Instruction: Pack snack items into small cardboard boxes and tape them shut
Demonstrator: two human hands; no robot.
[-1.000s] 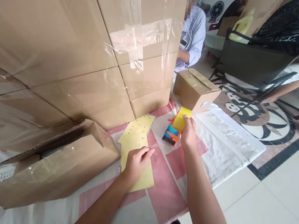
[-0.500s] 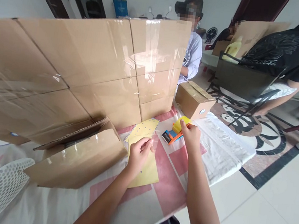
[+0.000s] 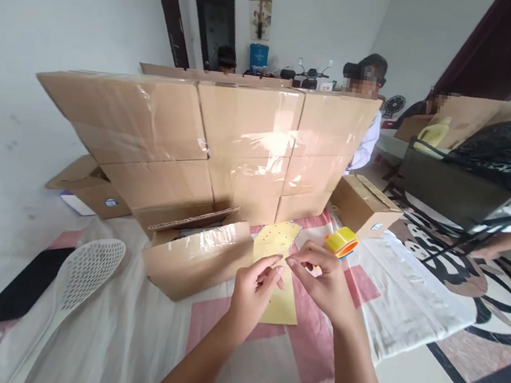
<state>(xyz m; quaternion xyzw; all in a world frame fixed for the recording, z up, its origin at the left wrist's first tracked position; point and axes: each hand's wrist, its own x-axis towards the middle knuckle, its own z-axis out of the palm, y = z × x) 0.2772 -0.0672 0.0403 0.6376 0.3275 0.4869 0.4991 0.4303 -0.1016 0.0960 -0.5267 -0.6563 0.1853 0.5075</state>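
My left hand [image 3: 254,289] and my right hand [image 3: 323,282] meet fingertip to fingertip just above a yellow dotted sheet [image 3: 281,308] lying on the table. Both pinch what looks like a short strip of clear tape, which barely shows. An orange and yellow tape dispenser [image 3: 342,242] rests on the table just beyond my right hand, apart from it. To the left of my hands lies a carton with an open flap [image 3: 194,259], its side covered in clear tape.
A wall of stacked taped cartons [image 3: 242,146] stands behind the sheet. A small closed carton [image 3: 364,206] sits at the right back. A white perforated scoop [image 3: 85,269] and a black flat device [image 3: 23,290] lie left. A person [image 3: 366,144] sits behind the cartons; a dark chair [image 3: 454,186] stands right.
My right hand let go of the tape dispenser and came back to meet my left hand. The dispenser now rests on the table. The camera tilted up.
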